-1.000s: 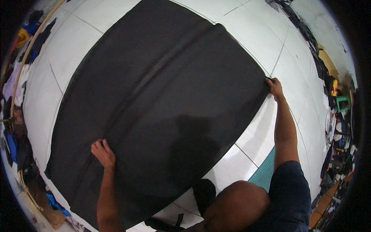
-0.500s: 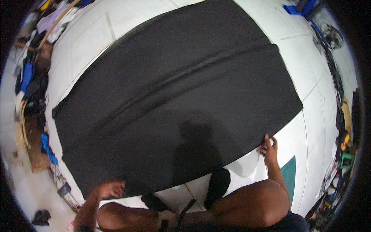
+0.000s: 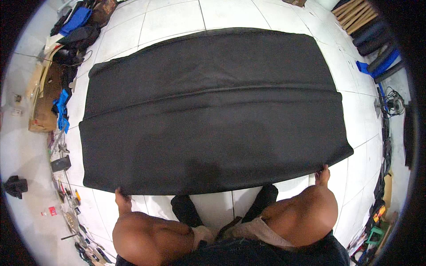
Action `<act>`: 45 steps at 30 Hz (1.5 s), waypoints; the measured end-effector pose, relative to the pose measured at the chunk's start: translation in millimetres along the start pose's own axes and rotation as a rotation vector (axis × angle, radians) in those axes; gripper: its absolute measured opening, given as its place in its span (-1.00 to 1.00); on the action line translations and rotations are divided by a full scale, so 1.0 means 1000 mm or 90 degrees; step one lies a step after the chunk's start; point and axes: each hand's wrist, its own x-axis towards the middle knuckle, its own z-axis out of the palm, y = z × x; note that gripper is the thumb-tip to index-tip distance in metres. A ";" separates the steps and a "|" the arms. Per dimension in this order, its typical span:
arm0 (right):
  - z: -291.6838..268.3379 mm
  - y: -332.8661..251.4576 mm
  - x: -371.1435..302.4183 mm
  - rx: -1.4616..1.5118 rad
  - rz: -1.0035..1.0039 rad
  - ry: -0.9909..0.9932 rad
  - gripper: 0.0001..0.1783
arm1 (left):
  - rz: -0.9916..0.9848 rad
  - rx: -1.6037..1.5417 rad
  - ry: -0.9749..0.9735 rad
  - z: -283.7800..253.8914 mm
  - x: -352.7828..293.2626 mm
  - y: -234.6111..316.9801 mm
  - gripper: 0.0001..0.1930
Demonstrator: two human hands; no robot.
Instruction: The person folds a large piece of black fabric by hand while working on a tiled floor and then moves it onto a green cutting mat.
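Note:
A large sheet of black cloth (image 3: 213,133) lies spread in front of my knees, with a long wrinkle running across its middle from left to right. At its near left edge my left hand (image 3: 124,203) is closed on the border, fingertips partly hidden by the cloth. My right hand (image 3: 324,177) pinches the same near edge close to the right corner, where the border looks slightly raised. Much of each hand's fingers is under or behind the fabric. My shadow falls on the near half.
White floor tiles (image 3: 177,22) surround the cloth. Along the left stand a cardboard box (image 3: 49,97), blue material (image 3: 63,108) and scattered tools. Dark and blue rolls (image 3: 384,60) and wooden sticks (image 3: 355,15) lie at the far right. A green stool (image 3: 375,235) stands at the near right.
My left hand has gone from hovering open over the cloth to gripping its near edge. My right hand stays at that edge. The view has turned, so the cloth appears more level.

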 end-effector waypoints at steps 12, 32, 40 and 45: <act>0.076 -0.216 -0.037 0.026 -0.249 -0.126 -0.85 | 0.243 0.173 -0.034 0.056 -0.060 0.183 -0.89; 0.297 -0.049 -0.119 -0.865 -0.970 -0.385 -0.21 | 0.794 0.965 -0.169 0.290 -0.045 0.019 -0.31; 0.328 -0.046 -0.104 -0.947 -0.852 -0.456 -0.16 | 0.737 1.021 -0.202 0.310 -0.010 0.011 -0.30; 0.323 -0.049 -0.101 -1.005 -0.802 -0.431 -0.17 | 0.785 1.043 -0.191 0.310 -0.010 0.006 -0.37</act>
